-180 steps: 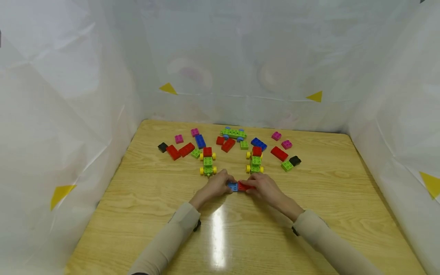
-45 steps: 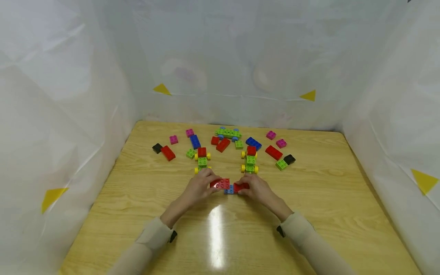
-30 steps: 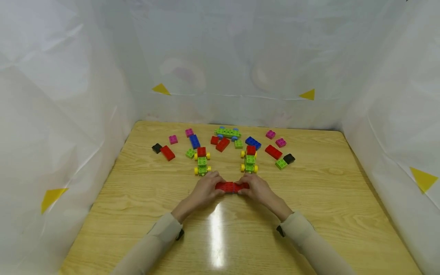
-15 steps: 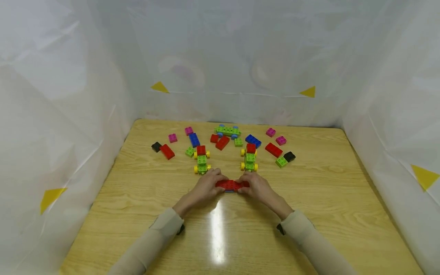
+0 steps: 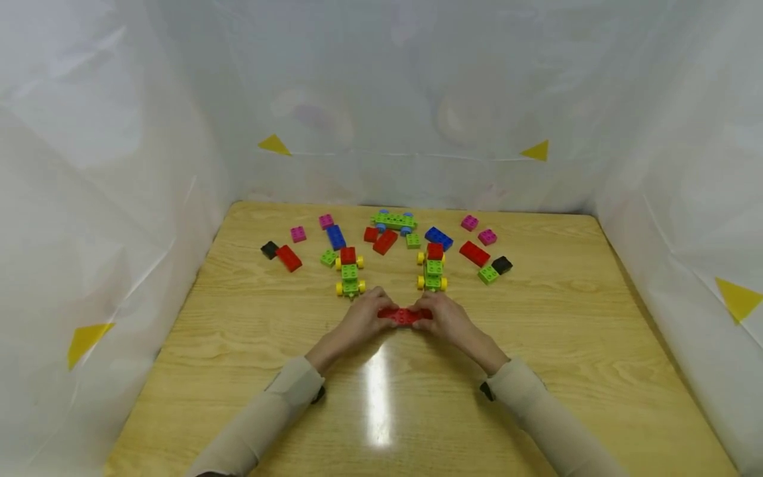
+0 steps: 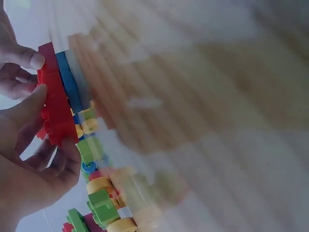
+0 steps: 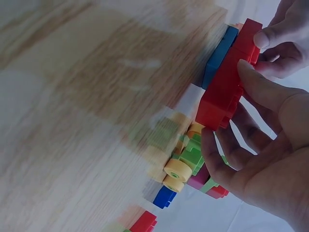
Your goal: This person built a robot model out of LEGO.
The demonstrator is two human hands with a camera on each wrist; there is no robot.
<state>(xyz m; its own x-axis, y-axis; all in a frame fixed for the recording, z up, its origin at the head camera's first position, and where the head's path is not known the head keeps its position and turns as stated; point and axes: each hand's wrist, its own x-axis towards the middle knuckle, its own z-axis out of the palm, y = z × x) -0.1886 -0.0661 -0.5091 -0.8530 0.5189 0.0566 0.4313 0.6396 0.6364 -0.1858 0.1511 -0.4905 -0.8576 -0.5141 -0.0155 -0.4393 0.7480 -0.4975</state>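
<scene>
My left hand (image 5: 365,314) pinches a red brick (image 6: 59,108) between thumb and fingers. Beside it, end to end, is a second red brick (image 7: 219,99), which my right hand (image 5: 445,318) pinches in the same way. Both red bricks sit on top of a blue brick (image 6: 70,87), bridging it and overhanging its ends. From the head view the blue brick is hidden beneath them. Just beyond my hands stand two yellow-wheeled cars, one on the left (image 5: 349,271) and one on the right (image 5: 434,267), each with green bricks and a red one.
A green car base with blue wheels (image 5: 394,220) stands near the table's back edge. Loose bricks lie about it, among them a dark blue brick (image 5: 438,238), a black brick (image 5: 502,265) and a pink brick (image 5: 298,234). White sheeting (image 5: 387,99) encloses the table.
My left hand has let go of the blue brick, fetched a red brick from the left group and set it on the blue one. My right hand has stayed on its red brick.
</scene>
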